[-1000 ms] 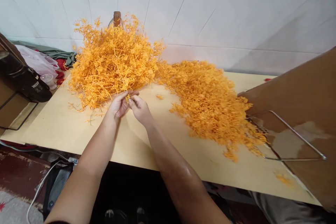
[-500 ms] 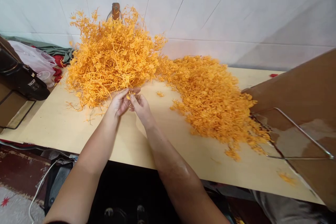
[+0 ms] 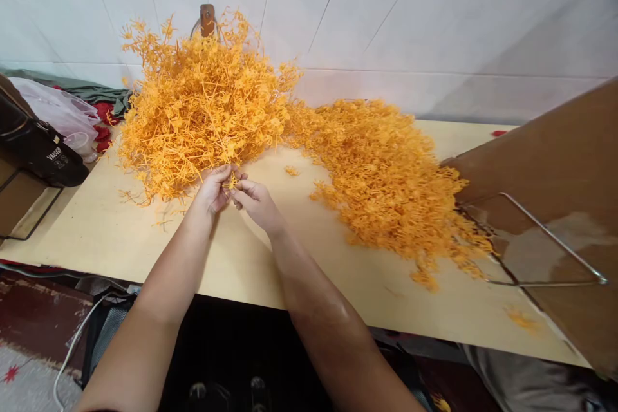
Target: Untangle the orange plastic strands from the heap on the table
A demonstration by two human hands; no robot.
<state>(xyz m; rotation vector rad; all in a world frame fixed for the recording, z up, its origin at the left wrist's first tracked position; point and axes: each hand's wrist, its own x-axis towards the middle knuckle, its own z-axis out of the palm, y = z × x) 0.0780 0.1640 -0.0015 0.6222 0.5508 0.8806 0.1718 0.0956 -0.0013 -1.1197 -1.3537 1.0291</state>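
My left hand (image 3: 215, 188) and my right hand (image 3: 253, 201) meet low over the table, fingers pinched around a small orange artificial sprig (image 3: 232, 181). Part of the sprig is hidden by my fingers. Right behind them rises a tall tangled heap of orange sprigs (image 3: 203, 103) with thin stems sticking out. To the right spreads a flatter, denser pile of orange sprigs (image 3: 381, 174). Between the heap and that pile lies a single loose orange piece (image 3: 291, 171).
A brown cardboard box (image 3: 545, 167) with a metal wire frame (image 3: 555, 238) stands at the right. At the left are a black case (image 3: 41, 148), a clear plastic bag (image 3: 53, 106) and red pieces. A white tiled wall (image 3: 367, 6) backs the wooden table (image 3: 120, 238).
My right hand has turned and dropped slightly, its fingers now pointing left at the sprig. Both hands stay together on it. The whole view has shifted a little.
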